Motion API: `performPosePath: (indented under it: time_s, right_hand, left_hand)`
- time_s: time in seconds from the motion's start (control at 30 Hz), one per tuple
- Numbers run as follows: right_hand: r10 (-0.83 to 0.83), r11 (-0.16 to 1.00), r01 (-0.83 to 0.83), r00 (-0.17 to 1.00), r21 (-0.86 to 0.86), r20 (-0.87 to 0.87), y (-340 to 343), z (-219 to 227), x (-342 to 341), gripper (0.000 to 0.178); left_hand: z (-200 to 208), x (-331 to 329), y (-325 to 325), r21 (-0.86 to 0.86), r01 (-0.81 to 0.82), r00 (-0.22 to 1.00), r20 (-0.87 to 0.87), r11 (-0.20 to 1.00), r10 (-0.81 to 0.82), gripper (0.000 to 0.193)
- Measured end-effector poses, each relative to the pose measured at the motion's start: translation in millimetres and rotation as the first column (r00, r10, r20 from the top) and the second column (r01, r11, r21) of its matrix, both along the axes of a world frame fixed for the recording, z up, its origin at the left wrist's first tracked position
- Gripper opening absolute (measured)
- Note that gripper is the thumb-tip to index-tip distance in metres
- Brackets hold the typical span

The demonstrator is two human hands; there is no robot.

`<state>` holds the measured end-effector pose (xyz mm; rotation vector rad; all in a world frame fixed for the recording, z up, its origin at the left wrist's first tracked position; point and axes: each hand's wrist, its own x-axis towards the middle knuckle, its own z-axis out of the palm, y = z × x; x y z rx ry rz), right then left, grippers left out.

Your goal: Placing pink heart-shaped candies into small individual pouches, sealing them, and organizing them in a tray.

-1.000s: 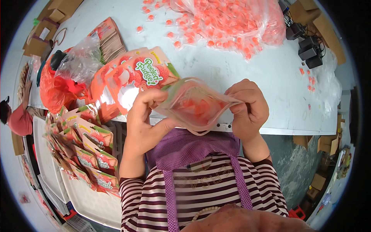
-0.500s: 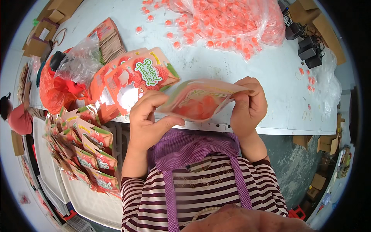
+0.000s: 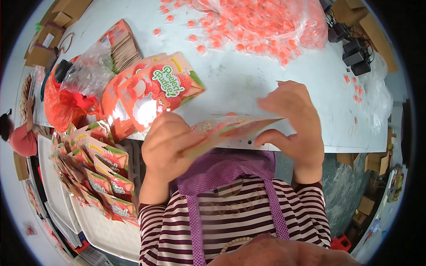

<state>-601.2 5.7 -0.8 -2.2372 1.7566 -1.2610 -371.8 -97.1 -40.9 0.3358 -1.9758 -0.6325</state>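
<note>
A pink and green printed candy pouch [image 3: 233, 129] is held level above the near table edge, blurred by motion. My left hand [image 3: 163, 142] has its fingers closed round the pouch's left end. At the other end, my right hand [image 3: 298, 117] is spread, thumb and fingers apart, the pouch's right tip between them without a visible grip. A bit of orange-red shows at the pouch's upper edge; its inside is mostly hidden. Left of my left hand, flat pouches [image 3: 171, 80] of the same print lie overlapped on the table.
A heap of small wrapped red candies [image 3: 262, 26] spills from a clear bag at the far side. Upright pouches [image 3: 100, 170] fill a white tray [image 3: 100, 235] at left. A red plastic bag [image 3: 66, 108] and black power adapters [image 3: 355, 55] lie on the table [image 3: 230, 82]. Another person [image 3: 24, 139] works far left.
The pouch has tipped from showing its printed face to nearly edge-on. My right hand has loosened from its right end and opened; my left hand has closed tighter round the left end.
</note>
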Motion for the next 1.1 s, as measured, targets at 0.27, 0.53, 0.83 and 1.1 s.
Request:
performPosePath:
  time_s: [0.27, 0.53, 0.83, 1.1]
  right_hand:
    - [0.111, 0.994, -0.111, 0.988, 0.005, -0.110, -4, -10, 11, 0.020]
    - [0.112, 0.994, -0.107, 0.965, 0.035, -0.238, 1, -5, 18, 0.015]
    - [0.128, 0.992, -0.126, 0.926, 0.028, -0.354, 8, 0, 34, 0.011]
    - [0.121, 0.990, -0.083, 0.917, 0.117, -0.379, 3, 3, 34, 0.015]
  left_hand:
    - [15, 1, 21, 0.188, 0.015, 0.974, 0.218, 0.982, -0.056, 0.039]
    - [3, -3, 15, -0.001, 0.092, 0.987, 0.135, 0.996, -0.091, 0.035]
    - [-1, -6, 23, -0.122, 0.136, 0.988, 0.090, 0.983, -0.126, 0.033]
    - [-9, 1, 18, -0.070, 0.114, 0.993, -0.028, 0.991, -0.116, 0.028]
